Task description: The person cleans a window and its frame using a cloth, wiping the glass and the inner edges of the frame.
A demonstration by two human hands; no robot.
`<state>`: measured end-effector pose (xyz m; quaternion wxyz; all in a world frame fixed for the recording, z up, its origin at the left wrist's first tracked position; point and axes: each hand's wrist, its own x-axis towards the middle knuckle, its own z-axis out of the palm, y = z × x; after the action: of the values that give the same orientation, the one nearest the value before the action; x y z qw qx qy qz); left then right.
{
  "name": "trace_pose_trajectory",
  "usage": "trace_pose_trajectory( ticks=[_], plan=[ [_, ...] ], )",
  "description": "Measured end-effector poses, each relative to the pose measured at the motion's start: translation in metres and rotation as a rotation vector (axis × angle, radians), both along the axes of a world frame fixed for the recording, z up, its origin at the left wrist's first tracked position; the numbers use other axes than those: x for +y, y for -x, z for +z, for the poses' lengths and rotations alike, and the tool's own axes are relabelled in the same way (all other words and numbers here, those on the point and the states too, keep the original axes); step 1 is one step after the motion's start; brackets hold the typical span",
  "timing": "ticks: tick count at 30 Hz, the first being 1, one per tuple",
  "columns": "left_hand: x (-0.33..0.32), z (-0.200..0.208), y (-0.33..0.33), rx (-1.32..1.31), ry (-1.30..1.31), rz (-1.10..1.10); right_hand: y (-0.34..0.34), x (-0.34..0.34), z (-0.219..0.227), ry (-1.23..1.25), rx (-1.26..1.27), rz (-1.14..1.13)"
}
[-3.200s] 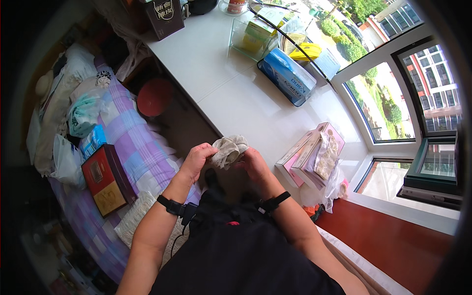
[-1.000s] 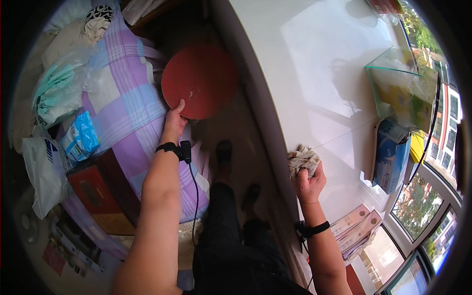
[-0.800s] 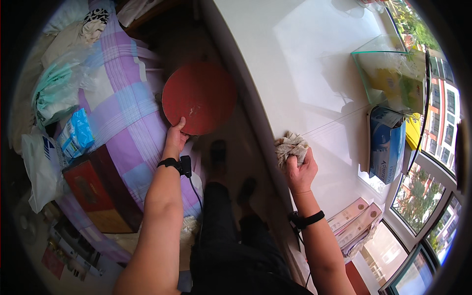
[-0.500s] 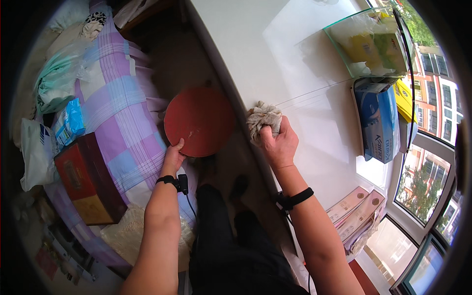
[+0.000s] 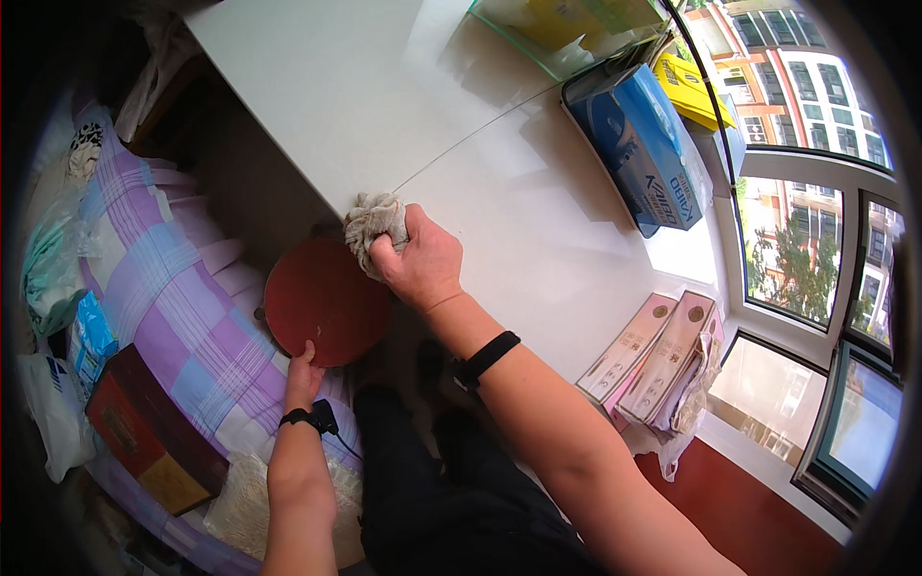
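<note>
I see a pale, scrunched-up cloth (image 5: 370, 223) at the desk's (image 5: 538, 317) edge, and a round red stool (image 5: 322, 293) beside the bed (image 5: 178, 288).

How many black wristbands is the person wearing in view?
2: the left wristband, behind the left hand gripping the red round stool's edge; the right wristband, behind the right hand clutching the crumpled cloth.

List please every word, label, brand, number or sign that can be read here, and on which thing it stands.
Blue box: large lettering, readable, but I do not copy printed words.
Yellow packet: dark print, too small.
Pale pink boxes: small print and round emblems, too small.
Blue packet and white bag: markings too blurred.
Cloth in the right hand, round red top at the left hand: no writing seen.
</note>
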<state>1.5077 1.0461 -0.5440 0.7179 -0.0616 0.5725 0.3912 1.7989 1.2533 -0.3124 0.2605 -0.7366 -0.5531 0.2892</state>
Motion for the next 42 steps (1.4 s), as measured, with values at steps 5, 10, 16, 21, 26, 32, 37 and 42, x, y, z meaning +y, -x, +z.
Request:
trace_pose_trajectory(
  ticks=[5, 10, 16, 21, 26, 32, 37, 42],
  plan=[
    [0.027, 0.025, 0.009, 0.255, 0.262, -0.337, -0.003, 0.001, 0.008, 0.092, -0.024, -0.023],
    [0.069, 0.047, 0.022, 0.584, 0.430, -0.660, 0.001, 0.003, 0.026, 0.224, 0.036, -0.042],
    [0.113, 0.134, 0.012, 0.687, 0.052, -0.680, -0.024, -0.043, 0.058, 0.292, 0.232, -0.105],
    [0.122, 0.201, 0.015, 0.621, -0.085, -0.749, -0.056, -0.136, 0.066, 0.294, 0.228, -0.186],
    [0.096, 0.248, 0.031, 0.651, -0.066, -0.832, -0.088, -0.225, 0.069, 0.348, 0.193, -0.284],
    [0.067, 0.274, 0.037, 0.654, -0.073, -0.850, -0.116, -0.286, 0.066, 0.230, 0.224, -0.409],
    [0.062, 0.298, 0.000, 0.643, -0.100, -0.885, -0.136, -0.314, 0.064, 0.155, 0.167, -0.482],
    [0.064, 0.305, -0.022, 0.671, -0.190, -0.937, -0.140, -0.330, 0.067, 0.177, 0.199, -0.480]
  ],
)
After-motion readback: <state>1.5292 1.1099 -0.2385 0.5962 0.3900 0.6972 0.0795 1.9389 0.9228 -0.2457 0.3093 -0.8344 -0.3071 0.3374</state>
